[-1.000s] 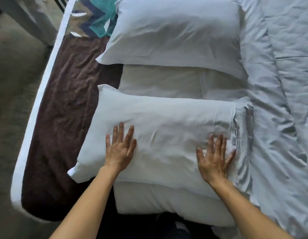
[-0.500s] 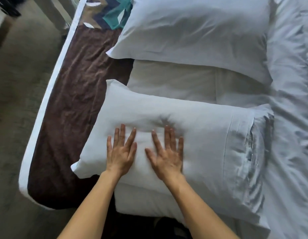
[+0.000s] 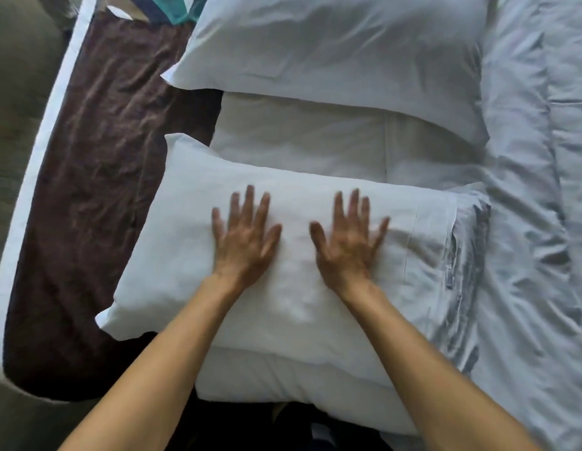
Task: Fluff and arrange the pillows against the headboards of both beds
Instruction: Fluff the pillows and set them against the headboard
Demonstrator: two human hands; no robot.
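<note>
Fingers (image 3: 249,203) of left hand (image 3: 244,245) straight and spread, gripping nothing, palm down flat on near pillow (image 3: 185,229). Right hand (image 3: 348,249) the same: fingers (image 3: 354,206) straight and fanned, palm down on the same pillow, nothing held. Both hands slightly blurred, so how hard they press cannot be told. Thumbs point inward toward each other, with a strip of bare pillowcase between them. Left hand sits about mid-pillow, right hand toward the open hem end (image 3: 462,255), where the case lies in loose grey-shadowed folds. Both forearms bare, reaching in from the lower edge of view. Near pillow white, lying lengthwise across the bed, stacked on a second pillow (image 3: 266,379) whose edge shows below it. Beyond, a cream pillow (image 3: 299,138) lies flat, partly covered by far pillow (image 3: 332,50), white, plump, creased on top. Near and far stacks lie apart, with cream fabric showing between. To the left, pillow corners overlap a dark brown bed runner (image 3: 97,157) edged with white trim (image 3: 38,151); a patch of teal and navy patterned fabric (image 3: 175,8) at its top end. To the right, a rumpled white duvet (image 3: 527,222) lies against the pillow ends. Grey carpet (image 3: 16,76) at far left.
</note>
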